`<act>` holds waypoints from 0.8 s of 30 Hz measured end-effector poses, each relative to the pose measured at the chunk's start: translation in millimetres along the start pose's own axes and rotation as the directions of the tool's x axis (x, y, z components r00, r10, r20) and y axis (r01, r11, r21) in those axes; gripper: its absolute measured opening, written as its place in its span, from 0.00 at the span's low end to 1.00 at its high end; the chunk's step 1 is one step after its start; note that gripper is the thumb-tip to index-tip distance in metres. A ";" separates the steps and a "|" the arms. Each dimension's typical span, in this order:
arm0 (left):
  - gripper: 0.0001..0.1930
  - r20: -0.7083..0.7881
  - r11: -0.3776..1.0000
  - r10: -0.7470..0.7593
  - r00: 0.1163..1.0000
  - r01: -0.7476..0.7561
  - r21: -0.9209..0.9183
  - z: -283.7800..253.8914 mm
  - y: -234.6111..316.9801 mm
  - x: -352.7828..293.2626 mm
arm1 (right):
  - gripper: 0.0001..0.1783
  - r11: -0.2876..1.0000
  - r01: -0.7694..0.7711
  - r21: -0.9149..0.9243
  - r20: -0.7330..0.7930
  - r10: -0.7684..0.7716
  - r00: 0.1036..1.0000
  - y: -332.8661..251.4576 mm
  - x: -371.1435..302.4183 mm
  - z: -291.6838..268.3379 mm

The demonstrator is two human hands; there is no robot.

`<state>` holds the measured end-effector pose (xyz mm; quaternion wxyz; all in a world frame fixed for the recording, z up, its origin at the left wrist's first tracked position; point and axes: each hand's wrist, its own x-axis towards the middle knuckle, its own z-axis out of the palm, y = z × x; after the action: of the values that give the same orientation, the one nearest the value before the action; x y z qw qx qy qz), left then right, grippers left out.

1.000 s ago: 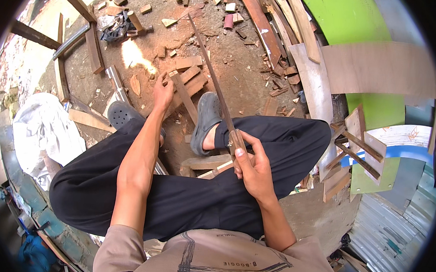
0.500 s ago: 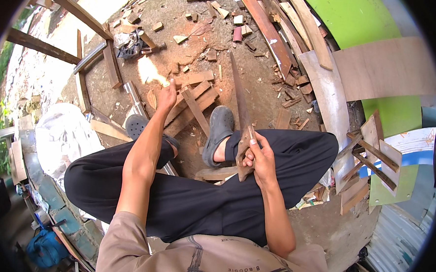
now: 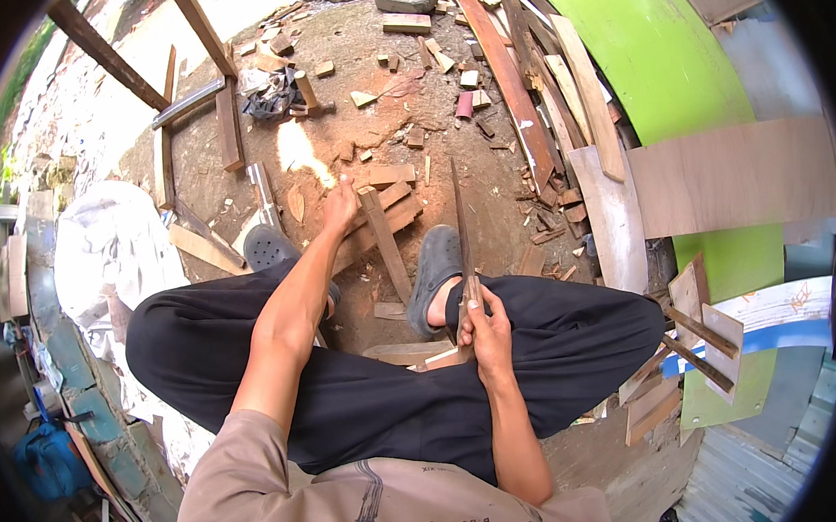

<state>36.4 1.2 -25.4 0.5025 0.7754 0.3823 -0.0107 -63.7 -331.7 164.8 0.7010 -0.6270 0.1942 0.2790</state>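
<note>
My right hand [image 3: 488, 336] is closed round the wooden handle of a handsaw [image 3: 461, 211], above my lap. Its narrow dark blade points away from me and is seen nearly edge-on. My left hand [image 3: 341, 208] reaches down between my knees to the far end of a wooden strip [image 3: 386, 245]. That end is tilted up and the hand appears closed on it, though most of its fingers are hidden. Under and behind the strip lie short boards [image 3: 402, 213]. A pale piece of wood [image 3: 399, 352] lies near me, in front of my lap.
Grey clogs [image 3: 437, 267] are on my feet. Wood offcuts [image 3: 415, 138] litter the ground ahead. Long planks [image 3: 512, 86] and green panels [image 3: 670, 57] lie at the right. A wooden frame [image 3: 199, 23] stands far left, near a white sack [image 3: 106, 254].
The wooden strip's far end has risen at my left hand. The right hand has turned the handsaw more edge-on. My view has shifted, so the ground sits lower in the picture.
</note>
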 end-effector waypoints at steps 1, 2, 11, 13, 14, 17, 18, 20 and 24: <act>0.29 -0.056 0.998 -0.050 0.997 0.052 0.033 9.9 11.8 -11.4 | 0.27 1.000 0.008 -0.014 -0.031 -0.008 0.999 1.8 -2.1 -1.8; 0.28 -0.068 0.996 -0.081 0.994 0.079 -0.032 7.0 -1.3 -6.8 | 0.28 0.999 0.016 -0.031 -0.024 -0.017 1.000 1.7 -4.9 7.2; 0.25 -0.177 0.953 -0.222 0.959 0.176 -0.245 25.2 -60.4 2.2 | 0.26 0.986 0.023 -0.167 0.055 -0.014 0.998 19.4 17.3 41.5; 0.32 -0.061 0.946 -0.288 0.956 0.274 -0.176 24.5 -28.2 -12.8 | 0.26 0.979 0.026 -0.203 0.024 -0.022 0.999 23.5 18.0 35.6; 0.34 -0.042 0.940 -0.286 0.957 0.271 -0.209 15.4 -34.4 -9.6 | 0.26 0.982 0.015 -0.190 0.050 -0.006 0.999 23.7 17.2 41.4; 0.43 0.057 0.959 -0.194 0.979 0.201 -0.199 13.5 -35.2 -14.1 | 0.26 0.984 -0.005 -0.180 0.071 0.018 0.997 22.2 16.8 47.4; 0.50 0.099 0.983 -0.117 0.988 0.130 -0.127 13.8 -19.5 -27.2 | 0.26 0.982 -0.006 -0.191 0.062 0.018 0.998 21.3 15.8 45.3; 0.55 0.233 0.983 0.029 0.972 0.015 -0.185 23.5 -21.9 -29.8 | 0.27 0.982 -0.002 -0.190 0.064 0.015 0.998 20.6 14.2 44.3; 0.51 0.217 1.000 0.010 0.976 -0.008 -0.011 35.9 -39.0 -26.1 | 0.27 0.982 0.007 -0.191 0.070 0.006 0.998 19.5 14.4 40.6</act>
<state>7.6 -34.3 -62.7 0.5453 0.7687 0.3215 -0.0912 -68.2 -288.3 146.4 0.6441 -0.6812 0.1417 0.3179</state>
